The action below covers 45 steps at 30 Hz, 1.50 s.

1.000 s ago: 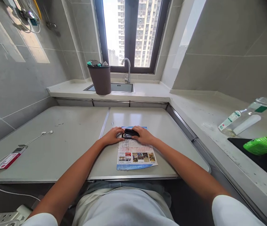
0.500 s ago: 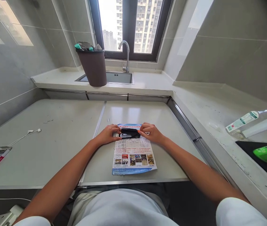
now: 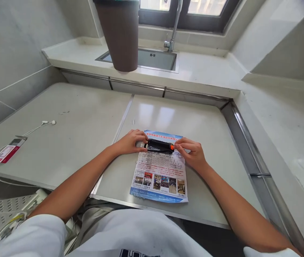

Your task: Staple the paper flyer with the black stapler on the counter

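A black cylinder with an orange end (image 3: 160, 145) lies crosswise over the upper part of a printed flyer (image 3: 158, 169). Its exact kind is hard to make out. My left hand (image 3: 132, 142) grips the cylinder's left end between thumb and fingers. At the orange right end, my right hand (image 3: 193, 151) is closed in a pinch. The flyer is flat on the table, with text, a row of photos and blue bands at top and bottom.
The pale table (image 3: 93, 117) has a seam down its middle. White earphones (image 3: 45, 123) and a red-and-white box (image 3: 9, 150) lie at left. Beyond the table, a brown bin (image 3: 121, 35) stands by the sink (image 3: 157, 60) and tap (image 3: 172, 39). A white counter (image 3: 283, 117) runs along the right.
The view has tilted down and turned, so the bottles at right have left it. Both hands stay on the black cylinder, whose orange end shows more plainly.
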Each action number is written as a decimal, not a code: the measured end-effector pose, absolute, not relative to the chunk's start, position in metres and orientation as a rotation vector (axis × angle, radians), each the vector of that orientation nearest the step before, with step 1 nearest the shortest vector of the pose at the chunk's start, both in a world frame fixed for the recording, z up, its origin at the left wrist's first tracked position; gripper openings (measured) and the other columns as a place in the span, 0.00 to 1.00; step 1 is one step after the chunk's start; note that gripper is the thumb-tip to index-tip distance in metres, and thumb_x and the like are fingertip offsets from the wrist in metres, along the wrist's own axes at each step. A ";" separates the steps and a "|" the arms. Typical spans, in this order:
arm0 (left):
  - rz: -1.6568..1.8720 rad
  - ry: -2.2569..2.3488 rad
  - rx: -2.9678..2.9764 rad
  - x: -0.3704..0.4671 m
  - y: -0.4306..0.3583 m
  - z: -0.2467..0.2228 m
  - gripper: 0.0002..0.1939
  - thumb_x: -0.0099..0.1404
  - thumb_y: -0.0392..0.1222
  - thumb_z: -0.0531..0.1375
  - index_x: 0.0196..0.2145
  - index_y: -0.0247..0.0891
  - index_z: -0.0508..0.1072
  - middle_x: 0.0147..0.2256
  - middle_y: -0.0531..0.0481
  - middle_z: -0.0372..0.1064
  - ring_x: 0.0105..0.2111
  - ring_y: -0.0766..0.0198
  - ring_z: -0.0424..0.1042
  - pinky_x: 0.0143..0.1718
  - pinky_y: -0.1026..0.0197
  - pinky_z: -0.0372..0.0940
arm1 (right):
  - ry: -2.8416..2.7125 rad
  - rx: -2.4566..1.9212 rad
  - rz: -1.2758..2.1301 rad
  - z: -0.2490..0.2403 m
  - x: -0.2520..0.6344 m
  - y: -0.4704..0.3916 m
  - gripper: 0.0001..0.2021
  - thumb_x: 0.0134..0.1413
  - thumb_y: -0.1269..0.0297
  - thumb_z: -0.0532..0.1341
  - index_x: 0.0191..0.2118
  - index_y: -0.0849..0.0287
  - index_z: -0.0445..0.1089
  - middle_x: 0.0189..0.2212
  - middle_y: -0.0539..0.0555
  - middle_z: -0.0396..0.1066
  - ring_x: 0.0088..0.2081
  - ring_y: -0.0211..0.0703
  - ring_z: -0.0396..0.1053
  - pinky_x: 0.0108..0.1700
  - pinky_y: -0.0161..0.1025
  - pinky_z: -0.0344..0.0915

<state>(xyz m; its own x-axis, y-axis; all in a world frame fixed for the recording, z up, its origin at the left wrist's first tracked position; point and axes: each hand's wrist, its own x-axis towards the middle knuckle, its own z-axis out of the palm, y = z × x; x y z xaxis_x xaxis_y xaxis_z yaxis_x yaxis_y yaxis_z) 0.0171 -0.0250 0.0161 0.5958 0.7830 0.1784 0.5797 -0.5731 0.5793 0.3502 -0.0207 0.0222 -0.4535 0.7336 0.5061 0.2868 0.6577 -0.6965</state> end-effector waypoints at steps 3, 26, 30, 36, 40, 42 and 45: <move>0.597 1.073 2.323 0.018 -0.024 0.017 0.14 0.65 0.53 0.71 0.38 0.41 0.78 0.51 0.45 0.78 0.53 0.51 0.73 0.58 0.49 0.59 | -2.064 -0.758 0.663 0.023 0.352 -0.017 0.12 0.70 0.63 0.63 0.34 0.54 0.83 0.33 0.55 0.79 0.32 0.43 0.74 0.34 0.41 0.69; 0.621 1.085 2.160 0.014 -0.022 0.019 0.15 0.67 0.56 0.69 0.40 0.43 0.80 0.51 0.45 0.78 0.54 0.50 0.72 0.58 0.47 0.62 | -1.977 -0.815 0.796 0.019 0.355 0.003 0.12 0.70 0.55 0.62 0.36 0.52 0.78 0.29 0.55 0.76 0.31 0.47 0.70 0.34 0.48 0.67; 0.690 1.061 2.118 0.015 -0.022 0.021 0.16 0.75 0.53 0.60 0.35 0.42 0.79 0.43 0.46 0.81 0.47 0.54 0.76 0.56 0.48 0.64 | -2.023 -0.814 0.808 0.018 0.355 0.007 0.16 0.69 0.46 0.61 0.39 0.51 0.78 0.31 0.56 0.77 0.33 0.49 0.71 0.36 0.48 0.67; 0.595 1.069 2.106 0.015 -0.019 0.023 0.12 0.72 0.53 0.63 0.42 0.43 0.80 0.44 0.47 0.81 0.47 0.53 0.76 0.55 0.49 0.63 | -2.207 -0.728 0.764 0.009 0.354 0.010 0.21 0.66 0.39 0.62 0.48 0.51 0.78 0.40 0.59 0.79 0.41 0.52 0.73 0.46 0.51 0.69; 0.561 1.044 2.035 0.012 -0.015 0.028 0.13 0.73 0.52 0.62 0.49 0.44 0.78 0.48 0.47 0.80 0.49 0.54 0.76 0.58 0.50 0.64 | -2.270 -0.713 0.740 0.004 0.356 0.009 0.18 0.68 0.45 0.63 0.52 0.51 0.76 0.42 0.59 0.78 0.44 0.53 0.72 0.49 0.51 0.69; 0.555 1.003 2.014 0.010 -0.014 0.031 0.14 0.73 0.50 0.62 0.52 0.44 0.77 0.50 0.46 0.80 0.50 0.53 0.76 0.60 0.49 0.63 | -2.282 -0.720 0.732 0.004 0.356 0.007 0.18 0.68 0.45 0.63 0.52 0.51 0.76 0.43 0.59 0.78 0.44 0.53 0.72 0.49 0.51 0.70; 0.568 0.960 1.985 0.007 -0.013 0.035 0.15 0.73 0.44 0.60 0.56 0.44 0.75 0.50 0.45 0.79 0.50 0.53 0.77 0.60 0.47 0.63 | -2.312 -0.723 0.736 0.005 0.357 0.004 0.18 0.67 0.46 0.64 0.54 0.51 0.75 0.43 0.59 0.78 0.44 0.53 0.72 0.49 0.51 0.70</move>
<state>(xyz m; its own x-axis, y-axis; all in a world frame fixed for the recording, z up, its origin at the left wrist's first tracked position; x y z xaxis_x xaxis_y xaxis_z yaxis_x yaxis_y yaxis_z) 0.0073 -0.0135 0.0348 0.6041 0.7960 0.0379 0.4162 -0.3556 0.8368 0.3573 0.0036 0.0054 -0.6715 0.6412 0.3715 0.3082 0.6976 -0.6468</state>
